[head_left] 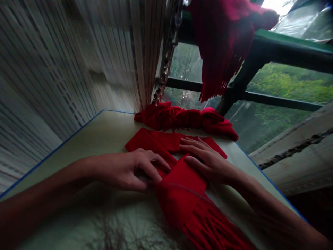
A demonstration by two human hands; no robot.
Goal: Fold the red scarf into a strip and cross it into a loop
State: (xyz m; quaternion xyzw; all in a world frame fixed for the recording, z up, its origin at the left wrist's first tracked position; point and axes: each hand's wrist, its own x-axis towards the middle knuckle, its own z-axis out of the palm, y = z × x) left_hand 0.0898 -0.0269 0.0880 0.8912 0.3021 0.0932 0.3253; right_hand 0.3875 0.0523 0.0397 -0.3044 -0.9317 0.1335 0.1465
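A red scarf [182, 177] with a fringed end lies on the pale table, folded over itself so that its strips cross. My left hand [140, 168] is at the left edge of the crossing, fingers bent and apart, their tips touching the cloth. Its thumb is a little away from the index finger. On the right side of the crossing, my right hand [208, 158] rests palm down with its fingers stretched over the scarf. The fringe hangs toward me at the bottom of the view.
Behind the scarf, a second bunched red cloth [182, 118] lies along the far edge of the table [104, 128]. Another fringed red scarf [223, 45] hangs before the green-framed window [281, 100]. Pale string curtains [78, 62] stand at the left.
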